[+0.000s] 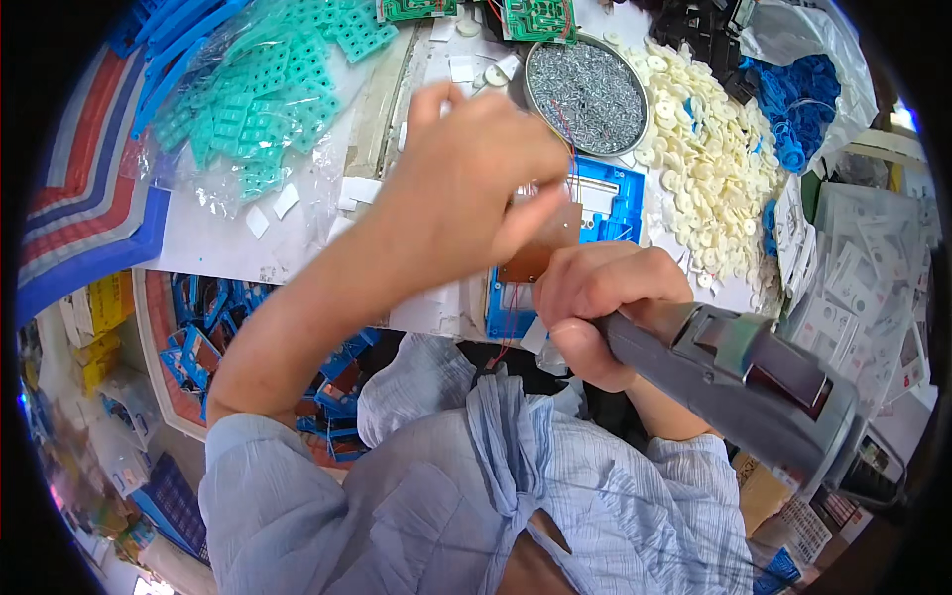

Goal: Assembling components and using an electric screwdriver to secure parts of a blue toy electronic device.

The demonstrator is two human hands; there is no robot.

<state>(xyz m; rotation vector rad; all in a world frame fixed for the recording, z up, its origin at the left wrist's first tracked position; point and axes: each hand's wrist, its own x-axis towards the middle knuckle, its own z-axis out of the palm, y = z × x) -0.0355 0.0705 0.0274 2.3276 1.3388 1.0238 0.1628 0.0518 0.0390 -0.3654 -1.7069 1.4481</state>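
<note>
A dark grey electric screwdriver (684, 372) slants down to the right from my right hand (620, 293), which is closed round its narrow front end. Its tip is hidden by the fingers. Below that hand lies a blue plastic case (620, 198) with a brown circuit board (526, 263) in it and thin red wires. My left hand (476, 164) hovers above the case's left side, slightly blurred, its fingers curled and thumb toward the index finger. Whatever it holds is hidden. Just beyond stands a round metal dish of small screws (585, 94).
Cream plastic discs (714, 169) are heaped at the right, near blue parts (798, 109) in clear plastic. Turquoise pieces (258, 109) lie in a clear bag at the left. Green circuit boards (538, 18) sit at the far edge. A bin with blue cases (198, 352) stands below the table.
</note>
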